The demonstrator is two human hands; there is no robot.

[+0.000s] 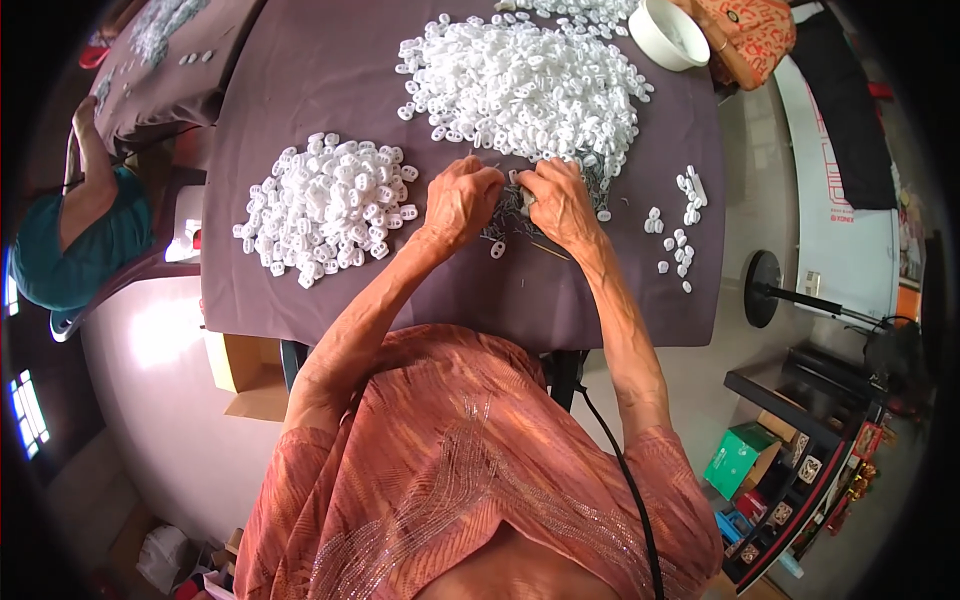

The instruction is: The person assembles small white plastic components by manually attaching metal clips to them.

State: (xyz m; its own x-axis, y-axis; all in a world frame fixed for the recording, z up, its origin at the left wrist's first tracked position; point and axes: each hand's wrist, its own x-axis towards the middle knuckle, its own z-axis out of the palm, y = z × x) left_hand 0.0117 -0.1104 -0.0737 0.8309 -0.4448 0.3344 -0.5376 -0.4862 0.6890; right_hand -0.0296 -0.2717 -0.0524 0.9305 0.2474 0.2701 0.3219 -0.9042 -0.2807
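Observation:
My left hand (462,197) and my right hand (558,203) meet over the middle of a table covered in dark purple cloth (320,290). Both have their fingers pinched together on small parts; a white plastic piece shows at my right fingertips, and what the left holds is hidden. Under the hands lies a scatter of thin metal bits (510,232). A big heap of small white plastic pieces (525,90) lies just beyond the hands. A smaller heap of the same pieces (330,205) lies to the left.
A few loose white pieces (678,230) lie at the right of the cloth. A white bowl (667,32) stands at the far right corner. Another person in a teal top (85,235) sits at the left by a second table. Shelves and boxes (790,470) stand at the lower right.

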